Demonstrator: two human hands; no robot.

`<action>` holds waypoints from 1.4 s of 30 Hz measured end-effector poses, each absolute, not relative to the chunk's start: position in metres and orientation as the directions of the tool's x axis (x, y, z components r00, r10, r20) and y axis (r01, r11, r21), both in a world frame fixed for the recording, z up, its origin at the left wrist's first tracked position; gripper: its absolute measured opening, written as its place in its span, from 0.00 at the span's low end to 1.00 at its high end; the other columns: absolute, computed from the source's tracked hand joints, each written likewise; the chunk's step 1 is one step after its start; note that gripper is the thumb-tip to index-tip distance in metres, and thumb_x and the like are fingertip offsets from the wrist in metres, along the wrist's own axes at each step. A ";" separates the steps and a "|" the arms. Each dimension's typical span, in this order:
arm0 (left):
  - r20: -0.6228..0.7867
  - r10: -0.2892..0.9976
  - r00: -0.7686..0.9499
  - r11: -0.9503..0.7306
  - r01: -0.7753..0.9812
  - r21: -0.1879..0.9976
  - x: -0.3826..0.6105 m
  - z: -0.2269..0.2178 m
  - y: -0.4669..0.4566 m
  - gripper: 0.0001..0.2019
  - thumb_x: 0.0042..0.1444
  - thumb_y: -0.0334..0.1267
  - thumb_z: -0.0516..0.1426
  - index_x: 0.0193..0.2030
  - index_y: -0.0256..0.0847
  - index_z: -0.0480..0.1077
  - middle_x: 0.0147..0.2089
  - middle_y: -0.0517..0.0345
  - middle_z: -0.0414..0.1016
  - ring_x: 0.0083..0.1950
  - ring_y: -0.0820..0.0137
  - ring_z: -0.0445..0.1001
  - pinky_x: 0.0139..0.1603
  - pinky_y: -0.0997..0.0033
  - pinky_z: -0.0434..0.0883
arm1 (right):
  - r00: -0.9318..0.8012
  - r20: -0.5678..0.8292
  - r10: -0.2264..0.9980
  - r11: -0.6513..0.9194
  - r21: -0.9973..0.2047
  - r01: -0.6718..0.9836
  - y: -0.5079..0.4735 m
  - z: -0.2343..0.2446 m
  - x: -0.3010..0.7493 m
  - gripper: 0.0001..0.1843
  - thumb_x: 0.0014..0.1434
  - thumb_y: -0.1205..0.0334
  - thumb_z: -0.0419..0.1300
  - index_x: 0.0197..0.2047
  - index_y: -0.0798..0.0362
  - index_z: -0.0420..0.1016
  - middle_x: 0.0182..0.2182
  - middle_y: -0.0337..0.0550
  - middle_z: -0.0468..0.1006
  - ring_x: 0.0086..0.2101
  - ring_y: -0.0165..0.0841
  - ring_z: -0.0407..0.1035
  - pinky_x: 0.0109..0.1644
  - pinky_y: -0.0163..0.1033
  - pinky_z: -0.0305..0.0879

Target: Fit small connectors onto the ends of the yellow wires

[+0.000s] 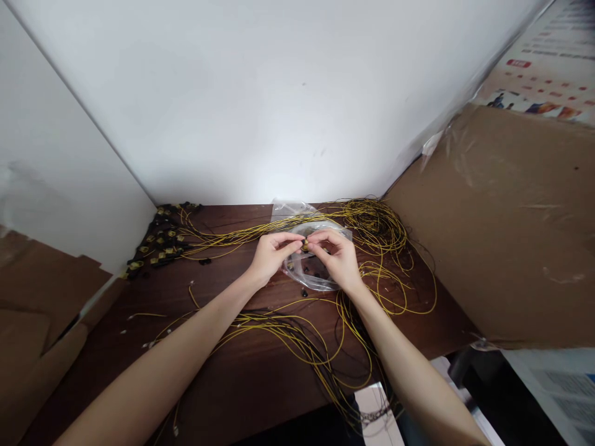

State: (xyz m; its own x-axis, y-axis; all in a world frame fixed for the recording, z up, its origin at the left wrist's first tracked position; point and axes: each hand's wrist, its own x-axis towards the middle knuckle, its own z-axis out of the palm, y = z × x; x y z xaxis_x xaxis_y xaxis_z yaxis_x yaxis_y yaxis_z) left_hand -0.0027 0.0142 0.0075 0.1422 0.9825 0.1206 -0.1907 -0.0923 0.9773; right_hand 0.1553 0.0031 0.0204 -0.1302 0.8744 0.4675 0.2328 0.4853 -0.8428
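Close together over a clear plastic bag (320,286), both hands pinch at one small black-and-yellow part (305,245). My left hand (274,253) grips its left side between thumb and fingertips. From the right, my right hand (338,255) closes thumb and fingers on the same part. Its exact kind is too small to make out. Small dark pieces lie inside the bag beneath the hands. Behind the hands runs a bundle of thin yellow and black wires (246,234), leading left to several black-and-yellow connectors (160,238).
Coiled wires (374,223) lie at the back right. More loose wires (288,337) cross the front of the brown table (246,396) and hang over its edge. A white wall stands behind, cardboard (506,229) on the right. A white box (379,415) is below the front edge.
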 end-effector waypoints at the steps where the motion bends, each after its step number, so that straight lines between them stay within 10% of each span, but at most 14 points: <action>1: 0.122 0.982 0.141 -0.094 -0.193 0.977 -0.003 0.007 0.014 0.09 0.43 0.35 0.63 0.34 0.36 0.77 0.29 0.55 0.77 0.29 0.72 0.73 0.35 0.72 0.70 | -0.132 0.472 0.872 0.490 -0.841 0.230 0.003 0.020 0.155 0.04 0.52 0.60 0.62 0.33 0.50 0.75 0.33 0.41 0.75 0.35 0.33 0.70 0.40 0.41 0.70; 42: 0.199 0.972 0.127 -0.194 -0.047 0.980 -0.001 0.006 0.010 0.07 0.45 0.36 0.61 0.29 0.33 0.74 0.27 0.56 0.75 0.24 0.76 0.66 0.26 0.77 0.63 | -0.133 0.488 0.862 0.504 -0.803 0.319 0.002 0.017 0.154 0.03 0.51 0.64 0.63 0.27 0.52 0.76 0.31 0.42 0.77 0.33 0.33 0.71 0.41 0.40 0.66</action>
